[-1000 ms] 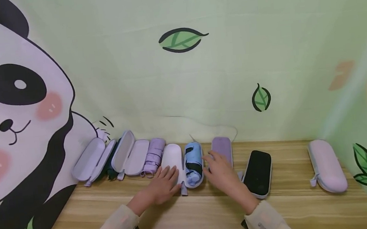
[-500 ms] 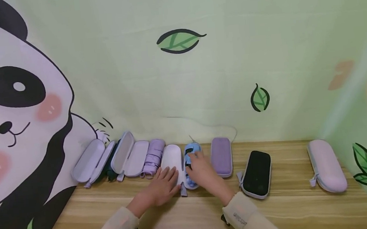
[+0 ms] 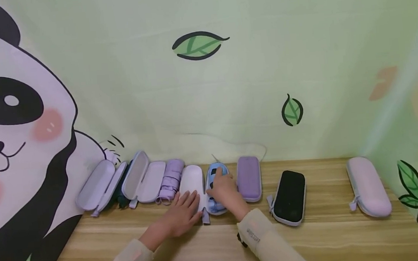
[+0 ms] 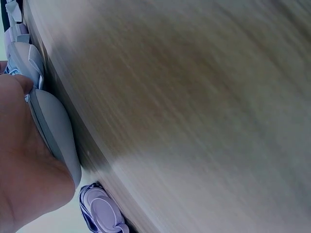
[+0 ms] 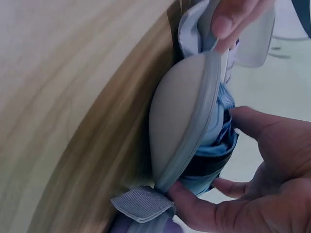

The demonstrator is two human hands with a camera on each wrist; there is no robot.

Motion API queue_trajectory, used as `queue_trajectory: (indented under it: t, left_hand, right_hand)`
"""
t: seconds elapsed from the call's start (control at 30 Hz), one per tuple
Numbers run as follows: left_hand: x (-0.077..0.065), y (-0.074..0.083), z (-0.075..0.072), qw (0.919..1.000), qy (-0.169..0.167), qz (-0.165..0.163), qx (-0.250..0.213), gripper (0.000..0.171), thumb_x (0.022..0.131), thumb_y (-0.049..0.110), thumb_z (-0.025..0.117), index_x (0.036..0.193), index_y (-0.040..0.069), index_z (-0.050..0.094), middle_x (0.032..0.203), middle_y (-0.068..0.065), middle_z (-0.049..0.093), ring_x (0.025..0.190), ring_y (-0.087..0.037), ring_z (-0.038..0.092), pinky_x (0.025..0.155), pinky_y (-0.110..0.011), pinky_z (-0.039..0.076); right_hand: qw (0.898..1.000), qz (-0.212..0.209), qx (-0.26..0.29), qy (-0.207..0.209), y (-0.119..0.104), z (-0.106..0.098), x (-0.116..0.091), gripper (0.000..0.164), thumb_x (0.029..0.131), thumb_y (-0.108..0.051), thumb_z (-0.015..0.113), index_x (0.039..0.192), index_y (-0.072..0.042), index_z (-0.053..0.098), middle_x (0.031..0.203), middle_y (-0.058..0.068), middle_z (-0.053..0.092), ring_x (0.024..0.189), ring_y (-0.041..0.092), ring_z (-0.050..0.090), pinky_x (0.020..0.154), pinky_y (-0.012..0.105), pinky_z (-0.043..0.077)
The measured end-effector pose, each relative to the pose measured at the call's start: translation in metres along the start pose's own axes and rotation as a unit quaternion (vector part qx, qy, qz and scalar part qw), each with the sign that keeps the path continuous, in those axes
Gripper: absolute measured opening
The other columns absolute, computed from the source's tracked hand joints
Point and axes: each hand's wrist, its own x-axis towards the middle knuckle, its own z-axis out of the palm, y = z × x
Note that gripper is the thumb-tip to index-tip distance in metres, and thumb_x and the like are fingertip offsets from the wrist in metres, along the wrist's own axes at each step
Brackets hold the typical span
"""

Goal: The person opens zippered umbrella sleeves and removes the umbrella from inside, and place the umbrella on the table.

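An open zip case lies at the middle of the table, its white lid half (image 3: pixel 191 178) to the left. A blue folded umbrella (image 3: pixel 216 204) with black bands sits in the right half. My left hand (image 3: pixel 182 215) rests with straight fingers on the lid's near part. Over the umbrella is my right hand (image 3: pixel 226 190); the right wrist view shows its thumb and fingers bent round the umbrella (image 5: pixel 206 165), with one finger at the rim of the case (image 5: pixel 177 104). A purple folded umbrella (image 3: pixel 173 177) lies just left of the lid.
Two more open cases (image 3: pixel 96 186) stand at the left, with a dark green folded umbrella (image 3: pixel 123 197) between them. Right of my hands lie a purple closed case (image 3: pixel 249 178), a black one (image 3: pixel 291 198) and a pale pink one (image 3: pixel 370 187). A printed cloth wall (image 3: pixel 153 89) rises behind the table.
My right hand has moved left from beside the purple case onto the blue umbrella and now grips it. The left hand stays on the white lid. The head view has shifted slightly.
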Motion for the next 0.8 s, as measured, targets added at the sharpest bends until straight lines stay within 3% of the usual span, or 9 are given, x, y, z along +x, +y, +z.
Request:
queue_trajectory:
  t: [0.13, 0.33, 0.53, 0.67, 0.8]
  left_hand:
    - [0.0, -0.001, -0.003, 1.0, 0.0, -0.002, 0.002, 0.062, 0.11, 0.039, 0.037, 0.157, -0.001, 0.033, 0.165, -0.02, 0.027, 0.152, -0.042, 0.02, 0.122, -0.06, 0.007]
    - [0.0, -0.001, -0.001, 0.9999, -0.011, -0.008, 0.009, 0.065, 0.11, 0.043, 0.033, 0.159, 0.001, 0.029, 0.166, -0.017, 0.023, 0.153, -0.041, 0.018, 0.122, -0.06, 0.006]
    - [-0.002, 0.002, -0.005, 0.9999, -0.008, -0.015, 0.002, 0.064, 0.11, 0.043, 0.032, 0.159, 0.001, 0.03, 0.166, -0.016, 0.025, 0.153, -0.04, 0.019, 0.121, -0.061, 0.012]
    - [-0.002, 0.003, -0.005, 0.9998, -0.01, -0.014, 0.003, 0.064, 0.111, 0.044, 0.031, 0.159, 0.002, 0.03, 0.166, -0.016, 0.024, 0.153, -0.04, 0.018, 0.121, -0.06, 0.013]
    - [-0.003, 0.002, -0.004, 0.9999, -0.008, -0.013, 0.007, 0.064, 0.11, 0.043, 0.032, 0.158, 0.001, 0.03, 0.166, -0.017, 0.024, 0.153, -0.041, 0.019, 0.121, -0.06, 0.014]
  right_hand:
    - [0.999, 0.012, 0.03, -0.007, 0.002, -0.004, 0.005, 0.099, 0.086, -0.032, 0.082, 0.156, 0.006, 0.022, 0.14, 0.042, 0.044, 0.126, 0.05, 0.051, 0.099, 0.056, 0.049]
    - [1.0, 0.014, 0.026, -0.003, 0.007, -0.002, 0.008, 0.105, 0.083, -0.036, 0.084, 0.157, 0.004, 0.021, 0.138, 0.041, 0.046, 0.122, 0.049, 0.054, 0.095, 0.055, 0.051]
    - [0.999, 0.002, 0.043, 0.007, 0.017, -0.003, 0.009, 0.103, 0.082, -0.039, 0.083, 0.155, 0.004, 0.025, 0.127, 0.035, 0.057, 0.112, 0.045, 0.062, 0.088, 0.052, 0.054]
    - [0.993, -0.021, 0.115, 0.015, 0.033, -0.007, 0.012, 0.082, 0.083, -0.035, 0.079, 0.143, 0.005, 0.04, 0.119, 0.028, 0.063, 0.102, 0.037, 0.064, 0.086, 0.048, 0.054]
    - [0.974, -0.028, 0.225, 0.008, 0.049, -0.015, 0.017, 0.063, 0.084, -0.026, 0.073, 0.133, 0.006, 0.049, 0.123, 0.025, 0.061, 0.104, 0.032, 0.059, 0.091, 0.045, 0.05]
